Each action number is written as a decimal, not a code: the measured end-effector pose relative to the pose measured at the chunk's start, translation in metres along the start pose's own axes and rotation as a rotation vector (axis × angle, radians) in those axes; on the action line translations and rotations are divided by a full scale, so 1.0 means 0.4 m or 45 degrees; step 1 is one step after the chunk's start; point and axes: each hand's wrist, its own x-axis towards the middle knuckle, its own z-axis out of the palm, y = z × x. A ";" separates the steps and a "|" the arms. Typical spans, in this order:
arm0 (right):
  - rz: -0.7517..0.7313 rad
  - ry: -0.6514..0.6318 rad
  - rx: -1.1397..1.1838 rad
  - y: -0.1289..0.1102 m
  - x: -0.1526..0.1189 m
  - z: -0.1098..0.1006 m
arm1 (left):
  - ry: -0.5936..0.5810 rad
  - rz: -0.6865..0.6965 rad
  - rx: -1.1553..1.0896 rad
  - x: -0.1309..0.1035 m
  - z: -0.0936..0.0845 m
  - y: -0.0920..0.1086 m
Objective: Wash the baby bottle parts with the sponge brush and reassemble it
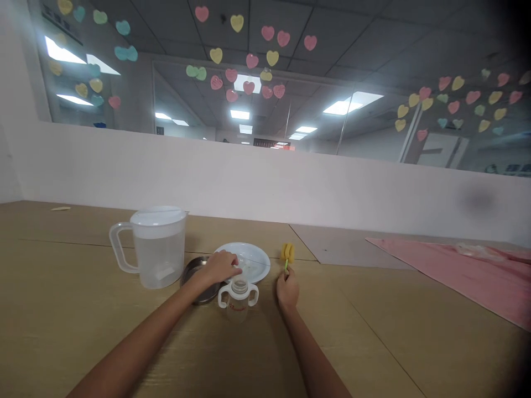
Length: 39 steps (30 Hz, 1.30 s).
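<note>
My right hand (287, 288) is closed around the green handle of a sponge bottle brush (287, 252), its yellow head pointing up and away from me. Over the left rim of a white plate (260, 270) is my left hand (223, 266), fingers bent down and drawn together; whatever they may hold is hidden. Just in front of that hand stands an open baby bottle (238, 307) with two white side handles and no cap on its threaded neck. Something small and clear lies on the plate. A round metal bowl (202, 298) sits under my left wrist, partly covered by it.
A lidded clear plastic pitcher (160, 257) with water inside stands left of the bowl. A pink cloth (464, 276) lies at the right, with clear plastic wrapping (477, 251) on it. A white wall (257, 182) with windows above bounds the table's far side.
</note>
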 end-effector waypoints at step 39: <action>-1.232 0.044 -0.179 -0.106 -0.069 -0.057 | 0.610 -0.098 -1.006 0.080 0.030 -0.005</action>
